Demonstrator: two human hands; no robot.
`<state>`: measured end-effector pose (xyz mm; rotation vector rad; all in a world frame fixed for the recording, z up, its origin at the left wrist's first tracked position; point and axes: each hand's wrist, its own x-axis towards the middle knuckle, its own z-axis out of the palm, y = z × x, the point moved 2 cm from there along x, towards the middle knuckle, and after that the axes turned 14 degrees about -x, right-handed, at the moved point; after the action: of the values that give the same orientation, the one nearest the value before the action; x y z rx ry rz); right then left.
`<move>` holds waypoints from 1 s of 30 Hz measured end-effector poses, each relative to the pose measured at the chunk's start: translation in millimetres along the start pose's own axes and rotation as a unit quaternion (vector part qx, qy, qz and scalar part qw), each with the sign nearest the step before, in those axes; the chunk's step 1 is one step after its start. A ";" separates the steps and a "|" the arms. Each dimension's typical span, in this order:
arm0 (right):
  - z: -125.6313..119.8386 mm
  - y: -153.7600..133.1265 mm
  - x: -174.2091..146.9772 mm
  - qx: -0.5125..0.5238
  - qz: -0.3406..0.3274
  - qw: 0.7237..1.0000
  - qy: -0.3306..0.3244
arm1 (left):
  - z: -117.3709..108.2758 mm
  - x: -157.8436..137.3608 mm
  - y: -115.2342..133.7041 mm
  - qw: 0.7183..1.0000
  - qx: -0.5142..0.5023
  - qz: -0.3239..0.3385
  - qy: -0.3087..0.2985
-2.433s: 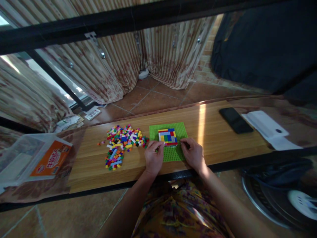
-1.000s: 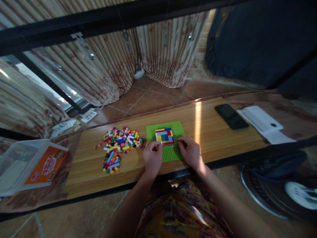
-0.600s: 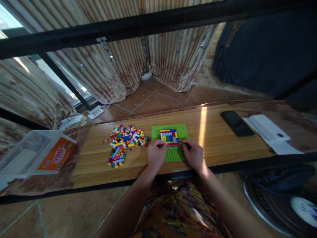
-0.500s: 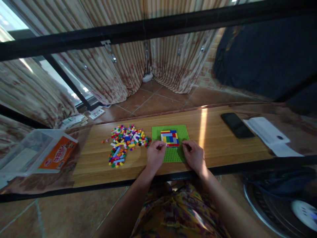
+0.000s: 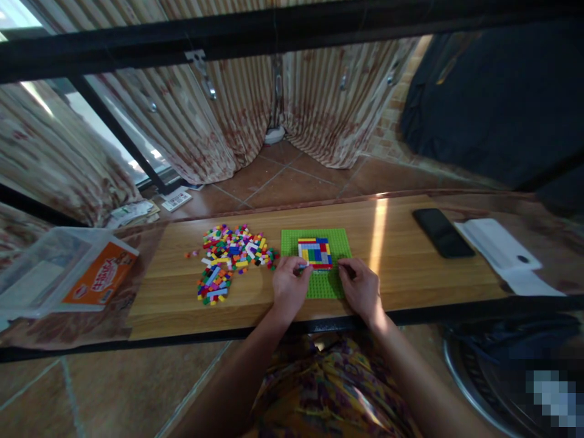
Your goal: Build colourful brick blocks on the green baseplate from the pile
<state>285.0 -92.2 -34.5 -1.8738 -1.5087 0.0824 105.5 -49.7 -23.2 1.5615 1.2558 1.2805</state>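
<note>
A green studded baseplate (image 5: 326, 286) lies on the wooden board, bearing a square, multicoloured toy-brick build (image 5: 314, 252) with red, yellow, blue, white and green parts. At the build's near left corner, the fingertips of my left hand (image 5: 291, 286) are pinched together. A bluish speck shows by them, too small to name for certain. My right hand (image 5: 361, 287) rests at the plate's right edge, a little apart from the build. Its fingers are curled in with thumb and forefinger close together; whatever they may hold is hidden.
Left of the plate spreads a heap of loose toy bricks (image 5: 235, 249). A clear plastic box (image 5: 50, 267) with an orange label stands at the far left. To the right lie a black phone (image 5: 442, 233) and a white opened carton or paper piece (image 5: 504, 246).
The camera view has shifted slightly. Both hands keep nearly the same places by the plate, and the bluish speck at my left fingertips shows more clearly.
</note>
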 end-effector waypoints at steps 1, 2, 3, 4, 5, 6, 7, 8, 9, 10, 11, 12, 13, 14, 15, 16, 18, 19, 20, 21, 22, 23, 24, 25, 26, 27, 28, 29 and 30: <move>0.1 0.3 0.0 0.003 0.005 1.000 -0.003 | -0.2 -0.9 0.7 1.000 0.007 0.008 0.000; 0.2 0.5 0.0 0.005 0.009 1.000 -0.006 | -0.2 -2.0 1.6 1.000 0.012 0.018 -0.001; 0.2 0.7 0.0 0.006 0.012 1.000 -0.009 | -0.1 -3.1 2.4 0.999 0.015 0.029 -0.002; 0.2 0.8 0.1 0.005 0.013 1.000 -0.011 | 0.1 -4.3 3.3 0.999 0.019 0.041 -0.001; 0.1 0.8 0.2 0.004 0.014 1.000 -0.013 | 0.5 -5.4 4.1 0.998 0.023 0.053 0.000; -0.1 0.7 0.2 0.003 0.013 1.000 -0.014 | 1.1 -6.6 4.7 0.997 0.028 0.066 0.001; -0.4 0.5 0.3 0.002 0.012 1.000 -0.015 | 1.7 -7.6 5.2 0.996 0.036 0.079 0.002; -0.6 0.4 0.3 0.001 0.011 1.000 -0.015 | 2.5 -8.6 5.5 0.995 0.044 0.092 0.001; -0.9 0.4 0.3 0.001 0.011 1.000 -0.015 | 3.3 -9.5 5.6 0.993 0.052 0.103 -0.004; -1.2 0.4 0.2 0.000 0.011 1.000 -0.015 | 4.1 -10.3 5.4 0.992 0.059 0.113 -0.011; -1.3 0.4 0.2 -0.002 0.011 1.000 -0.015 | 4.7 -10.9 5.2 0.990 0.066 0.122 -0.017; -1.5 0.6 0.1 -0.005 0.010 1.000 -0.014 | 5.1 -11.5 4.8 0.989 0.075 0.129 -0.021; -1.5 0.7 0.1 -0.009 0.008 1.000 -0.015 | 5.3 -12.1 4.4 0.986 0.088 0.136 -0.026; -1.5 0.8 0.1 -0.011 0.005 1.000 -0.016 | 5.4 -12.5 4.2 0.983 0.107 0.145 -0.032; -1.5 0.9 0.1 -0.012 0.003 1.000 -0.016 | 5.4 -12.9 4.1 0.979 0.130 0.154 -0.038; -1.5 0.9 0.1 -0.014 0.001 1.000 -0.016 | 5.3 -13.3 4.2 0.973 0.155 0.163 -0.044; -1.6 0.9 0.2 -0.019 -0.001 1.000 -0.015 | 5.1 -13.7 5.0 0.961 0.201 0.181 -0.058; -1.7 0.9 0.2 -0.022 -0.002 1.000 -0.015 | 5.0 -13.8 5.6 0.956 0.218 0.186 -0.064; -1.7 0.8 0.2 -0.024 -0.003 1.000 -0.015 | 5.0 -13.8 6.2 0.952 0.232 0.189 -0.070; -1.6 0.8 0.1 -0.024 -0.003 1.000 -0.015 | 5.1 -13.8 6.6 0.948 0.243 0.192 -0.076; -1.5 0.9 0.0 -0.024 -0.004 1.000 -0.016 | 5.5 -13.8 6.9 0.944 0.253 0.195 -0.084; -1.3 1.1 -0.1 -0.023 -0.004 1.000 -0.015 | 5.9 -13.8 6.9 0.941 0.261 0.197 -0.090; -1.0 1.5 -0.2 -0.023 -0.004 1.000 -0.015 | 6.5 -13.9 6.6 0.937 0.270 0.199 -0.096; -0.6 2.0 -0.3 -0.023 -0.004 1.000 -0.014 | 7.0 -13.9 6.1 0.934 0.278 0.201 -0.101; -0.1 2.6 -0.4 -0.024 -0.004 1.000 -0.012 | 7.3 -13.9 5.3 0.931 0.286 0.203 -0.102; 0.5 3.4 -0.5 -0.025 -0.005 1.000 -0.012 | 7.4 -13.8 4.6 0.928 0.292 0.206 -0.101; 1.3 4.2 -0.5 -0.025 -0.005 1.000 -0.012 | 7.1 -13.6 4.0 0.927 0.295 0.208 -0.100; 2.1 5.0 -0.5 -0.025 -0.005 1.000 -0.013 | 6.4 -13.5 3.6 0.928 0.293 0.209 -0.099; 2.9 5.8 -0.5 -0.024 -0.006 1.000 -0.013 | 5.3 -13.7 3.5 0.930 0.287 0.208 -0.099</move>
<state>288.3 -91.6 -40.1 -1.9084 -1.5530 0.0659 111.2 -63.6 -24.4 2.4174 1.2753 0.9991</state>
